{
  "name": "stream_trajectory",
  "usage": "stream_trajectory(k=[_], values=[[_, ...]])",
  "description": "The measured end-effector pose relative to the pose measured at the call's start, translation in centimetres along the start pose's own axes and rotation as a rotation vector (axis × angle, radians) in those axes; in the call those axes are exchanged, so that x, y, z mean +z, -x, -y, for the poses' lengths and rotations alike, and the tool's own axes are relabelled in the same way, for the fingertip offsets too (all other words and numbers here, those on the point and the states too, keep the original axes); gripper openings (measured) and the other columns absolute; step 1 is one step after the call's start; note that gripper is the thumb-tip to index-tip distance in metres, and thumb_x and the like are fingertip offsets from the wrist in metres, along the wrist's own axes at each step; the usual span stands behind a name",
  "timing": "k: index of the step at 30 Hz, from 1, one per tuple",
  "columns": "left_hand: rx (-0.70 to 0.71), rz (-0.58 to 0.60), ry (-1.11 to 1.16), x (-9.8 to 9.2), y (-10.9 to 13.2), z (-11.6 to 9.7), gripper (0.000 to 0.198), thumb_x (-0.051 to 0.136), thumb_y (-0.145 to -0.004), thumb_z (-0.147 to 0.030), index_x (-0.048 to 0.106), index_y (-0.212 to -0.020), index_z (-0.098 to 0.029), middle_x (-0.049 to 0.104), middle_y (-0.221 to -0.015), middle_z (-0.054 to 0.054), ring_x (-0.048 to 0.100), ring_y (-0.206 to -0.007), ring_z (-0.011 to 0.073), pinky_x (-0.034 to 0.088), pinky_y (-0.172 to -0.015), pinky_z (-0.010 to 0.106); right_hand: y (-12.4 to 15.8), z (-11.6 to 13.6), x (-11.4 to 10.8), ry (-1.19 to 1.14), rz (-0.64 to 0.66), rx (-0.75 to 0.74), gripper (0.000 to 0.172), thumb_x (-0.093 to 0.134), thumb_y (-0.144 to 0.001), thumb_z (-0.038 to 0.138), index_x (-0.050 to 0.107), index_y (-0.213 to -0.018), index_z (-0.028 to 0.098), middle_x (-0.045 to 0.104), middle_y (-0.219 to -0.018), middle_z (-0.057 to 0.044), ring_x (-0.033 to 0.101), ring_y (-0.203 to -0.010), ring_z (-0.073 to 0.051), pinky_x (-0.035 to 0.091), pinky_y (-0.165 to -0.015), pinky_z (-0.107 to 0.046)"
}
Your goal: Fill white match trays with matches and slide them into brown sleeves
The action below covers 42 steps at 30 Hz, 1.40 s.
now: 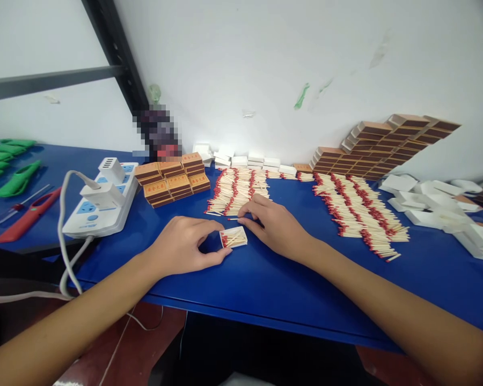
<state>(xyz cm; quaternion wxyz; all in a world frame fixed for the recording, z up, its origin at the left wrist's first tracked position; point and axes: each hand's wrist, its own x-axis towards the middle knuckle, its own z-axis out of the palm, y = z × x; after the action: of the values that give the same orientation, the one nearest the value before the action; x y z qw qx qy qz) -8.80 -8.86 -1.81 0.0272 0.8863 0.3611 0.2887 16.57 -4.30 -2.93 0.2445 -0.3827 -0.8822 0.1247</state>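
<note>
A small white matchbox tray [234,237] with red-tipped matches in it lies on the blue table [265,284]. My left hand [183,246] grips the tray's left side between thumb and fingers. My right hand [273,225] rests just right of the tray, fingers curled and pinching a few matches [235,219] at the near edge of a pile of matches [235,190]. A second, longer spread of matches [360,212] lies to the right.
Orange matchboxes [173,179] are stacked left of the pile and more lean on the wall at back right [382,145]. White empty trays [438,212] lie at right and along the wall [245,159]. A power strip [100,198], a red tool [28,214] and green items [12,166] are at left.
</note>
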Motion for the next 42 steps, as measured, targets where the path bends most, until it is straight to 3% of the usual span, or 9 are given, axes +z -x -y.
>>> stream_trajectory(k=[7, 12, 22, 28, 34, 38, 42], values=[[-0.012, 0.019, 0.003, 0.0, -0.1, 0.0, 0.029, 0.078, -0.089, -0.040, 0.078, -0.105, -0.017, 0.052, -0.056, -0.008, 0.051, -0.048, 0.0085, 0.038, -0.052, 0.023, -0.3, 0.1, 0.0, -0.009, 0.016, 0.014, 0.008, 0.063, -0.104, 0.020, 0.071, -0.106, 0.020, 0.062, -0.097, -0.004, 0.059, -0.083, -0.017, 0.041, -0.072, -0.029], [-0.023, 0.030, 0.002, 0.2, 0.0, 0.2, 0.029, 0.078, -0.090, -0.041, 0.078, -0.107, -0.018, 0.054, -0.057, -0.008, 0.052, -0.049, 0.0087, 0.039, -0.054, 0.023, -0.3, 0.2, -0.1, -0.018, 0.020, 0.000, 0.013, 0.062, -0.104, 0.018, 0.071, -0.114, 0.020, 0.062, -0.099, -0.004, 0.058, -0.084, -0.017, 0.042, -0.075, -0.029], [-0.029, 0.034, -0.002, 0.1, 0.0, 0.1, 0.029, 0.078, -0.090, -0.041, 0.078, -0.107, -0.018, 0.053, -0.057, -0.008, 0.051, -0.049, 0.0083, 0.039, -0.053, 0.023, -0.3, 0.1, -0.1, -0.020, 0.018, -0.025, 0.012, 0.060, -0.106, 0.019, 0.072, -0.108, 0.020, 0.063, -0.099, -0.005, 0.061, -0.089, -0.018, 0.042, -0.077, -0.029], [-0.031, 0.033, -0.001, 0.0, 0.0, 0.0, 0.028, 0.077, -0.090, -0.042, 0.079, -0.106, -0.019, 0.053, -0.056, -0.008, 0.051, -0.048, 0.0082, 0.039, -0.053, 0.023, -0.4, 0.2, -0.1, 0.038, 0.045, 0.042, 0.006, 0.064, -0.104, 0.021, 0.067, -0.100, 0.018, 0.063, -0.098, -0.004, 0.058, -0.082, -0.017, 0.039, -0.071, -0.029], [-0.032, 0.017, 0.002, 0.0, -0.1, 0.0, 0.027, 0.077, -0.090, -0.041, 0.078, -0.104, -0.018, 0.054, -0.056, -0.008, 0.050, -0.048, 0.0082, 0.037, -0.053, 0.023, -0.2, 0.2, -1.7, 0.070, 0.078, 0.061, 0.008, 0.060, -0.107, 0.023, 0.063, -0.101, 0.019, 0.065, -0.104, -0.006, 0.060, -0.084, -0.019, 0.042, -0.073, -0.031], [-0.028, 0.015, -0.002, -0.1, -0.1, -0.1, 0.026, 0.078, -0.089, -0.040, 0.078, -0.104, -0.018, 0.054, -0.056, -0.008, 0.050, -0.048, 0.0083, 0.036, -0.052, 0.023, 0.1, 1.2, -3.1, 0.037, 0.082, 0.005, 0.008, 0.059, -0.107, 0.025, 0.064, -0.103, 0.020, 0.065, -0.105, -0.006, 0.062, -0.087, -0.019, 0.045, -0.075, -0.031], [-0.024, 0.015, -0.010, 0.0, 0.0, 0.0, 0.027, 0.077, -0.090, -0.041, 0.078, -0.104, -0.018, 0.053, -0.055, -0.008, 0.050, -0.047, 0.0086, 0.036, -0.052, 0.024, 0.4, 2.9, -2.7, 0.130, 0.144, -0.061, 0.011, 0.060, -0.107, 0.027, 0.064, -0.101, 0.019, 0.066, -0.105, -0.007, 0.063, -0.084, -0.018, 0.042, -0.069, -0.030]])
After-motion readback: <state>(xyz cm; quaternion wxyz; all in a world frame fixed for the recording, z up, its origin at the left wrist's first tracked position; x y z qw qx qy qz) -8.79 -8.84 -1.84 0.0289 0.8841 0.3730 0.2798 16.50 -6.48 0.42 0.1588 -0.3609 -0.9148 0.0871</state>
